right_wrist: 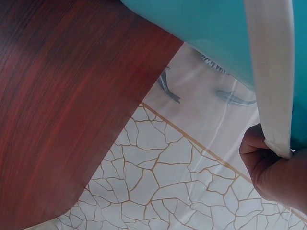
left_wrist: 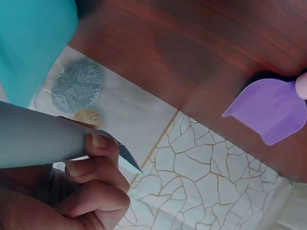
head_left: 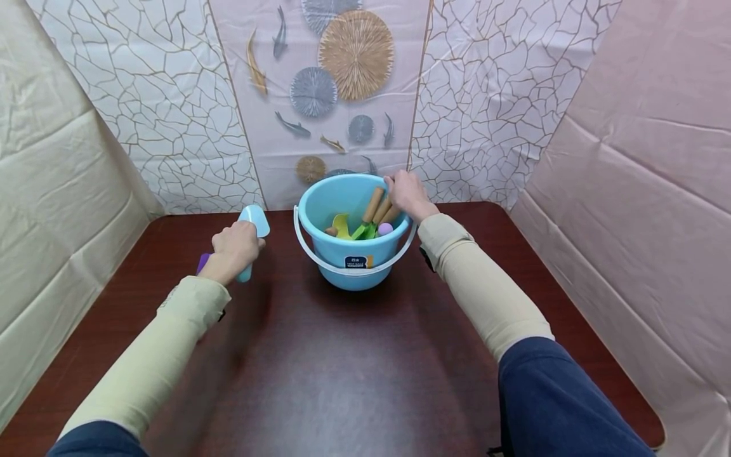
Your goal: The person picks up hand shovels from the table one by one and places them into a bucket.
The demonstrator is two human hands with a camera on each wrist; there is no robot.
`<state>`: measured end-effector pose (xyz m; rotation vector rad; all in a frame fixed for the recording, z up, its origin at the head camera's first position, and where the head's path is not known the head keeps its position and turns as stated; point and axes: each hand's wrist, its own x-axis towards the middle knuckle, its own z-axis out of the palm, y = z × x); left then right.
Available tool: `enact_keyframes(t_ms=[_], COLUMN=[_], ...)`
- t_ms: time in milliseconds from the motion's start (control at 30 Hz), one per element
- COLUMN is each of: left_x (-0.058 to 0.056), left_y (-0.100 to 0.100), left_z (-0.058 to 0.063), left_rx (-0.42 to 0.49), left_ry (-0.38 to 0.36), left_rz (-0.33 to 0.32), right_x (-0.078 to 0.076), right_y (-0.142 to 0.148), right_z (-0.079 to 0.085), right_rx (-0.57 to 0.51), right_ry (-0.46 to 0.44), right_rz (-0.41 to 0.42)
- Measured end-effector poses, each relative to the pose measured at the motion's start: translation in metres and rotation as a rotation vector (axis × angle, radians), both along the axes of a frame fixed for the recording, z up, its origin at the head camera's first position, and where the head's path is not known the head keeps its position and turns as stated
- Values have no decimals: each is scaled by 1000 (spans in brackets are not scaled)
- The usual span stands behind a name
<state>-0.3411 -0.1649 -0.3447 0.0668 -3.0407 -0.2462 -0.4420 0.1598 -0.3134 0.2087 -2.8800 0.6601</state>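
My left hand (head_left: 237,246) grips a light blue toy shovel (head_left: 255,220) by its shaft, above the table left of the bucket. In the left wrist view its fingers (left_wrist: 98,191) curl around the shovel's pale handle (left_wrist: 43,139). A light blue bucket (head_left: 354,249) stands upright near the back edge, its white carrying handle (head_left: 308,251) hanging down in front. My right hand (head_left: 408,193) holds the bucket's right rim, beside where the white handle joins it. In the right wrist view, curled fingers (right_wrist: 254,143) grip behind that white handle (right_wrist: 271,72).
Inside the bucket lie wooden-handled tools (head_left: 374,204) with green ends, a yellow piece (head_left: 341,223) and a round lilac end (head_left: 385,228). A purple shovel (left_wrist: 273,108) lies on the table at left. Patterned cloth (head_left: 474,101) hangs behind the dark table (head_left: 342,374).
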Motion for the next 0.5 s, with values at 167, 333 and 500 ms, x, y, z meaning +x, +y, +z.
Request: enact_keyframes(t_ms=[167,333,500], left_x=[-2,-4,-4], left_y=[1,2,3], left_z=[4,4,4], left_rx=[-6,-10,-14], left_ry=[7,-7,-10], left_rz=[-5,-6,-9], right_x=[0,0,2], right_y=[0,0,-1], right_z=[1,1,1], right_rx=[6,-1,-5], right_ry=[6,4,2], right_rz=[-4,-3,-4])
